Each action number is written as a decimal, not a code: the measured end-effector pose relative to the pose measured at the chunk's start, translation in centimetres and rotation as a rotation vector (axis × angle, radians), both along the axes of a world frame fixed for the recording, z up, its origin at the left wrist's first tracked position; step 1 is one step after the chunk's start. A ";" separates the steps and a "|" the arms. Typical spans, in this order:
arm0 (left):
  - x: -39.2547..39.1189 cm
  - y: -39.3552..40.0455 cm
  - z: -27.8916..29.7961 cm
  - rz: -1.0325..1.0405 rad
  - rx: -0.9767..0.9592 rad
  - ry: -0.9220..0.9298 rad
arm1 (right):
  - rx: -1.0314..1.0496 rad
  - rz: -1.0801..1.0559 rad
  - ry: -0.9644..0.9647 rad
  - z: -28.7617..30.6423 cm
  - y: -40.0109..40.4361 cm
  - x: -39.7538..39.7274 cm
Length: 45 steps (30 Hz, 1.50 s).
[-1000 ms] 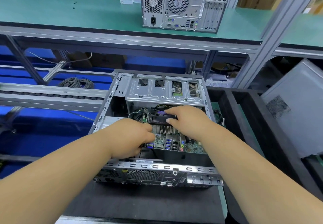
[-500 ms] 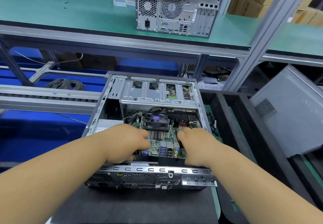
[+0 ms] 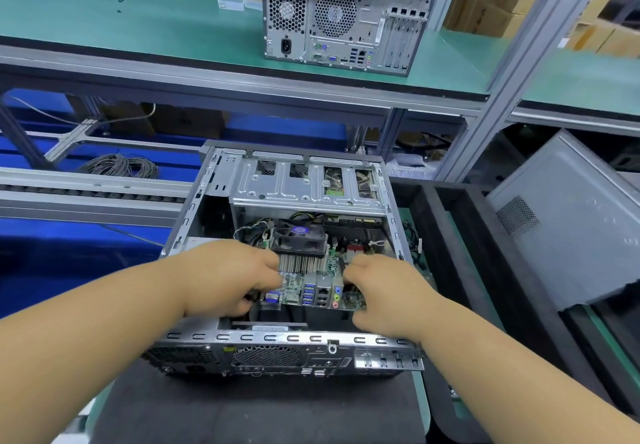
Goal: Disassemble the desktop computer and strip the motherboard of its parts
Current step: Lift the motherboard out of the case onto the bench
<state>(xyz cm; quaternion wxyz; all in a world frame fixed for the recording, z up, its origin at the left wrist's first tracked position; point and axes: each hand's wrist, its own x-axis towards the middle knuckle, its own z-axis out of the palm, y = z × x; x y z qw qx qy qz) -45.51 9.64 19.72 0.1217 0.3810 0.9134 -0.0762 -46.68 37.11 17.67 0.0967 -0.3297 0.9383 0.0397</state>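
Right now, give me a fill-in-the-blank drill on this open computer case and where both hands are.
1. Both hands grip the ____, left hand and right hand at opposite ends.
2. A black ____ tops the heatsink.
3. The open case lies on a ____ mat.
4. A second computer stands on the ____ shelf above.

Missing words: motherboard; fan; black; green

Fingers point(image 3: 273, 280) partly hidden behind motherboard point(image 3: 311, 291)

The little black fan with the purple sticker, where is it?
The fan sits mid-frame in the head view, inside the open case, atop the metal fins, just beyond both hands.
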 end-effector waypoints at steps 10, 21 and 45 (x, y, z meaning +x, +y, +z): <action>0.5 -1.3 2.2 0.078 0.189 0.088 | -0.184 -0.030 -0.047 2.2 0.6 -0.8; 2.0 -1.0 3.1 0.079 0.157 0.049 | -0.196 -0.007 -0.085 2.4 0.9 0.9; 2.5 -1.2 3.8 0.078 0.213 0.068 | 0.173 -0.044 -0.345 5.2 0.1 -0.8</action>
